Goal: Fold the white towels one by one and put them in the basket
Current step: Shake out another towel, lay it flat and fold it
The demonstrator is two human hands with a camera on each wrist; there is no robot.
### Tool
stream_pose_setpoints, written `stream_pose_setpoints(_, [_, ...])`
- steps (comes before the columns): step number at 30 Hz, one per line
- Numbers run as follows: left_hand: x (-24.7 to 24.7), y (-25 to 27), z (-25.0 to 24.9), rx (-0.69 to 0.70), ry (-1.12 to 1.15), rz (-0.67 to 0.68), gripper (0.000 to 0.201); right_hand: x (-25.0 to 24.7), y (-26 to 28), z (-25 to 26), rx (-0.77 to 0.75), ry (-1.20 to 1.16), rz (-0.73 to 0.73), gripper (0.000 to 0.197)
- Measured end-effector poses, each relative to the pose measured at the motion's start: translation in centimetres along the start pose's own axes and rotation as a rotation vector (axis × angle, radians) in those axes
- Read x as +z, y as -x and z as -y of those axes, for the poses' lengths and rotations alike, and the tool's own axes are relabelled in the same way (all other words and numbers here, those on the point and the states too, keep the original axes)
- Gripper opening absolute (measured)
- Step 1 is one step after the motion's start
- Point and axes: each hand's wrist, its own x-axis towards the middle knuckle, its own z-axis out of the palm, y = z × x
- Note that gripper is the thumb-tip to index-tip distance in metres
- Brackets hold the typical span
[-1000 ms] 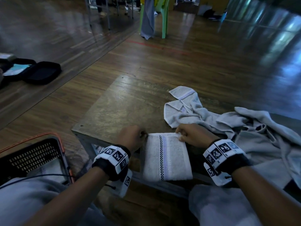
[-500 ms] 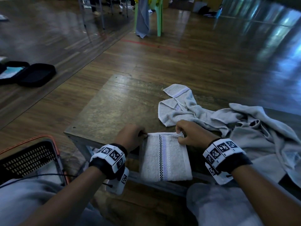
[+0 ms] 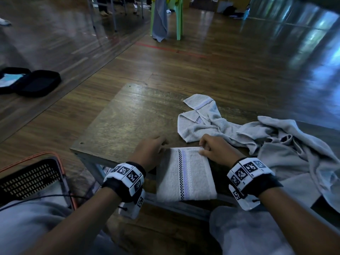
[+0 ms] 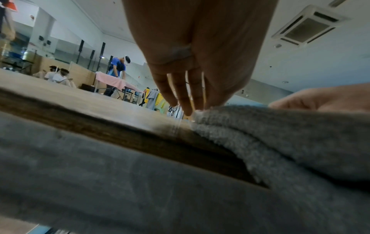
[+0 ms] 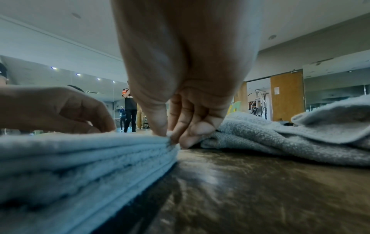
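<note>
From the head camera I see the folded towel [image 3: 185, 173] flat on the near edge of the wooden table [image 3: 117, 126], its lower end hanging past the edge, the checked stripe running along it, and the basket [image 3: 29, 179] down at my left with something pale lying in it; the loose towels [image 3: 276, 144] are heaped on the table to the right, just beside the folded one. The right wrist camera gives me what the head view hides: the folded towel is a stack of several layers, and my right hand [image 3: 215, 150] has thumb and fingers [image 5: 160, 123] curled down, pinching the top layers at the far right corner. The left wrist camera shows my left hand [image 3: 149, 151] with fingertips [image 4: 186, 107] pointing down at the far left corner, thumb against the cloth edge, so it seems to nip that corner too, though the contact is small and blurred. Against half a second ago the towel and both hands sit where they were; only the camera has tipped a little, lifting the green chair [image 3: 176, 17] further into view
</note>
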Motion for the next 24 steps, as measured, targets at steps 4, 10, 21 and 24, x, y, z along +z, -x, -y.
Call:
stream_pose_setpoints(4, [0.1,0.3,-0.8,0.13,-0.062,0.026,0.013,0.0,0.2,0.1,0.008,-0.052,0.01,0.015])
stream_pose_setpoints(10, [0.4,0.1,-0.6,0.076,-0.029,0.031,0.011,-0.4,0.4,-0.1,0.003,-0.013,-0.002,0.011])
stream_pose_setpoints(21, [1.2,-0.2,-0.2,-0.028,0.024,0.008,0.01,-0.4,0.5,-0.6,-0.097,-0.074,-0.103,0.009])
stream_pose_setpoints(24, [1.3,-0.4,0.0,-0.063,0.046,0.009,0.009,-0.1,0.3,-0.4,-0.093,-0.061,-0.162,0.012])
